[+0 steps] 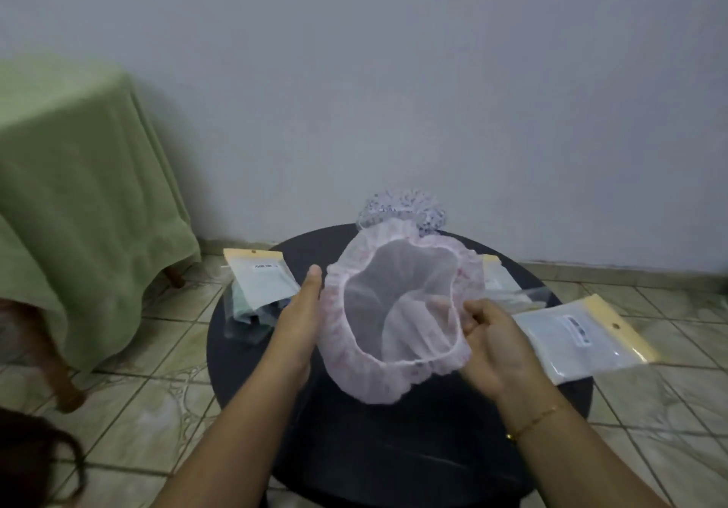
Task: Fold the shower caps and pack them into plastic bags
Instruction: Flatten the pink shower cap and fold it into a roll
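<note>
Pink and see-through, the shower cap is held up just above the round black table, opening facing the person. Best way to fold it from here, probably: bring the two sides of the elastic rim together so it flattens into a half-moon, smooth it against the table, then fold again until it's narrower than a bag mouth — this thin stuff springs back, so pressing it flat matters.

Left hand is flat against the cap's left side, fingers straight, thumb up, not really gripping. Right hand has its fingers curled, pinching the rim on the right side.

A second, spotted cap sits at the table's far edge. One filled bag lies on the table's left edge, an empty-looking bag hangs off its right edge, and another bag sits behind that one, mostly hidden by the cap.
</note>
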